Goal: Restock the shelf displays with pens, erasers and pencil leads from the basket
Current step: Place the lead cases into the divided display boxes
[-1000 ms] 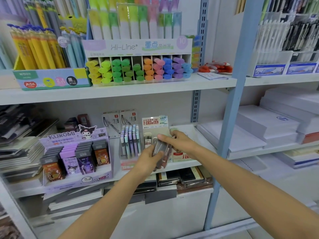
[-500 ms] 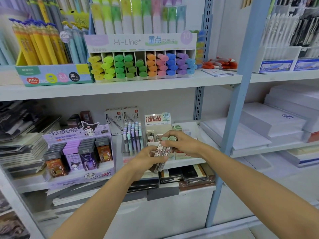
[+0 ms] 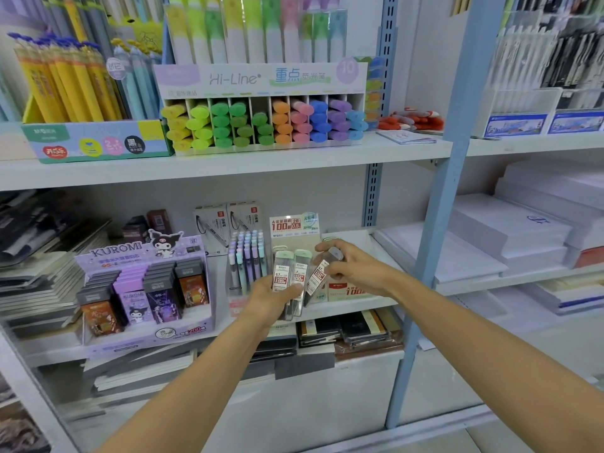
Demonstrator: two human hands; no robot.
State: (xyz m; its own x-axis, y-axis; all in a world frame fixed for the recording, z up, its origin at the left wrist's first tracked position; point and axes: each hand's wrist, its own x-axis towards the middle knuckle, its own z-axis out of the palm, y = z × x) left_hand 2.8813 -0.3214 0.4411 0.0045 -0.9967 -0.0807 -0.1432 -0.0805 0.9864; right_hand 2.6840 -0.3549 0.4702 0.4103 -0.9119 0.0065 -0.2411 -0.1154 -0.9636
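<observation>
We note the right hand (image 3: 356, 273) pinching one lead case (image 3: 317, 275), just drawn right of the bunch (image 3: 282, 276) the left hand (image 3: 268, 299) grips; shelving likely next.

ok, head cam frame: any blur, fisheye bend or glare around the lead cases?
Head view: even, soft light, no hard shadows; lead cases in the left hand fairly sharp, big print legible, small print not; the case pinched by the right hand looks slightly smeared; blue post leans and shelf edges bow from the wide angle; corners soft; no strong glare.
</observation>
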